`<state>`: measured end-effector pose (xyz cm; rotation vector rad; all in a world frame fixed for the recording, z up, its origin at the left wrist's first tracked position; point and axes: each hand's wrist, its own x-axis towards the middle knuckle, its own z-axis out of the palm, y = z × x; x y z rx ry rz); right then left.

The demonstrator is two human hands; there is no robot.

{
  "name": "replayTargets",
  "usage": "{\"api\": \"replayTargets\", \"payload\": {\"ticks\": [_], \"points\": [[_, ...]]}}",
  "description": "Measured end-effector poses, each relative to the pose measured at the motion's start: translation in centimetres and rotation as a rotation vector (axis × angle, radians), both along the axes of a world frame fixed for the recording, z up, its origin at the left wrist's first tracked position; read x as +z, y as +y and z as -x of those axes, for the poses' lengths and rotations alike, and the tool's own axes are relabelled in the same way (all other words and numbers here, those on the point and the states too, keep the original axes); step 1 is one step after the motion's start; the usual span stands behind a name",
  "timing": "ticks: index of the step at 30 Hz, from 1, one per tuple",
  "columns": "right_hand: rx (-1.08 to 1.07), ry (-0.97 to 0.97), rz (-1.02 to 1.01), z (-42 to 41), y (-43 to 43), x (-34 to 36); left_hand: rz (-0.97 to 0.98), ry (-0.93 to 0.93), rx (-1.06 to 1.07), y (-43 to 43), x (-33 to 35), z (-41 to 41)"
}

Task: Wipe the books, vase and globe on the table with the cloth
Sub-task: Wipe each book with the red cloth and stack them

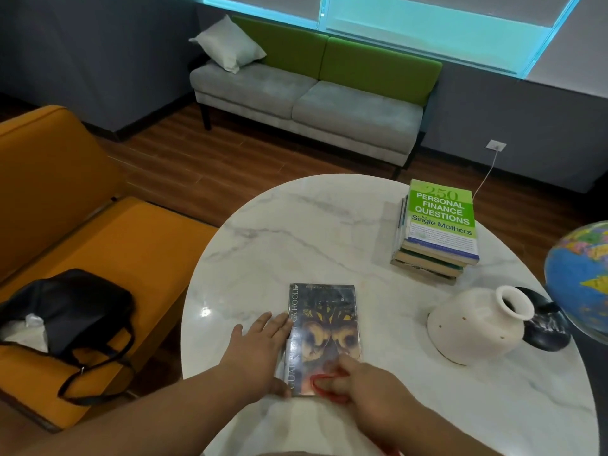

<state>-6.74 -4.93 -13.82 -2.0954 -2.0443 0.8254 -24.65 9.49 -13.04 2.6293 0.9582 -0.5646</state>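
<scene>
— Any writing?
— "GAHOOLE" on the book (324, 330) at the tabletop's (296, 232) near edge; the stack (437, 232) says "250 Personal Finance Questions for Single Mothers".
— Hands?
— Left hand (260, 350) flat, fingers released beside the spine. Right hand (371, 386) fingers curled by a red strip (320, 376); grip unclear.

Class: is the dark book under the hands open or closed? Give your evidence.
Closed. The dark book lies flat on the table, cover facing up, with no inside pages showing.
</scene>
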Motion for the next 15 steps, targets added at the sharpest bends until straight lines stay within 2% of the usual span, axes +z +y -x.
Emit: {"api": "replayTargets", "payload": {"ticks": [3,4,7,10,15], "points": [[-0.063,-0.132,-0.157,-1.6,0.7,0.3,0.026,-0.058,0.077,-0.1,0.2,-0.9],[-0.108,-0.133,-0.134,-1.9,0.6,0.2,0.069,-0.091,0.133,-0.2,0.3,-1.4],[-0.064,-0.139,-0.034,-1.2,0.8,0.8,0.172,-0.194,0.295,0.0,0.1,-2.5],[-0.115,-0.138,0.099,-1.1,0.5,1.4,0.153,-0.202,0.375,0.1,-0.4,-2.4],[-0.172,-0.132,0.033,-1.7,1.2,0.8,0.237,-0.120,0.498,-0.1,-0.9,-3.0]]}}
